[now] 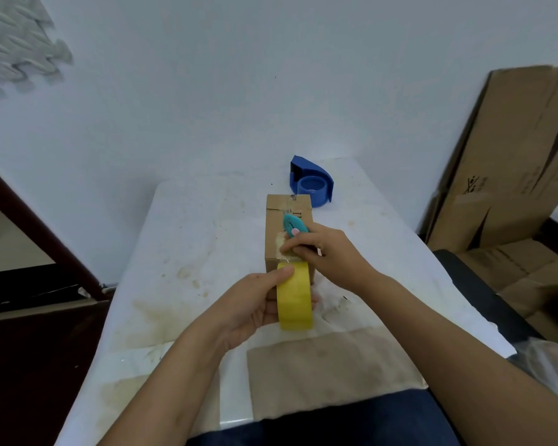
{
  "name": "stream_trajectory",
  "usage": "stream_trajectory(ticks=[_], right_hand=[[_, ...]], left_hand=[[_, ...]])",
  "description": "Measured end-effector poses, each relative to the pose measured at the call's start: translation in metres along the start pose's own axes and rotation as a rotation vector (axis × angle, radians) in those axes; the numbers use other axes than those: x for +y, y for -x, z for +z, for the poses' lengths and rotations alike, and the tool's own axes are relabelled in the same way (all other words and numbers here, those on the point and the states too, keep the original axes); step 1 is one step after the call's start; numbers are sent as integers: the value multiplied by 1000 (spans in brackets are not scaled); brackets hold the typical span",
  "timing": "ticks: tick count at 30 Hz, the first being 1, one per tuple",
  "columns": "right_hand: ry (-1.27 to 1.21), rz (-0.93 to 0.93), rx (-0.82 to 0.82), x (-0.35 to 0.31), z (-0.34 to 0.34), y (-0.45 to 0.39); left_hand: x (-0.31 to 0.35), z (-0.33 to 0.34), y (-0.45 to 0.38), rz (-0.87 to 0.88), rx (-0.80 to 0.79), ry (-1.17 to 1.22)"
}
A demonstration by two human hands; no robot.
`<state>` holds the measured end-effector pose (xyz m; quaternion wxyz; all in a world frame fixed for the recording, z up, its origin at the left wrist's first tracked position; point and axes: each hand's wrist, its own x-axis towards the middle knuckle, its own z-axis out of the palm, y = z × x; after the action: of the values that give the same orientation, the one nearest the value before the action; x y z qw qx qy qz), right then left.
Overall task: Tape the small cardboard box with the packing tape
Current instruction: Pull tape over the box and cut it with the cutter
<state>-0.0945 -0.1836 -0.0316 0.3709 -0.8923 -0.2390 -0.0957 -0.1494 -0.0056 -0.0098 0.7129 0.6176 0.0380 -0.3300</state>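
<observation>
A small brown cardboard box (279,222) lies lengthwise on the white table (187,252), its near end toward me. My left hand (255,304) grips a yellow roll of packing tape (295,299), held upright against the box's near end. A strip of tape runs from the roll up onto the box's top. My right hand (327,252) rests on the box's near top edge and holds a small teal cutter (292,225), whose tip points away from me over the box top.
A blue tape dispenser (311,183) stands just behind the box. Flattened cardboard boxes (509,162) lean against the wall at the right. A dark chair arm (477,291) runs along the table's right side. Brown paper (322,368) covers the near table.
</observation>
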Motion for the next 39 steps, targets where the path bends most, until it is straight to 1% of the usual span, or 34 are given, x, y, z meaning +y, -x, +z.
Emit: stream_trajectory(ticks=[8,13,20,32,35,39], right_hand=[[39,-24,-4,-1,4,2],[48,-23,-5,0,4,4],[42,-10,13,1,6,4],[-60,31,-3,3,3,-1],[-29,15,7,3,5,-1],[9,-20,26,3,7,1]], left_hand=[[8,1,3,-45,13,-139],[12,5,4,-77,34,-161],[3,8,9,-173,80,-100],[-2,0,1,-164,111,-142],[3,1,1,-176,99,-167],[7,-1,3,-198,71,-142]])
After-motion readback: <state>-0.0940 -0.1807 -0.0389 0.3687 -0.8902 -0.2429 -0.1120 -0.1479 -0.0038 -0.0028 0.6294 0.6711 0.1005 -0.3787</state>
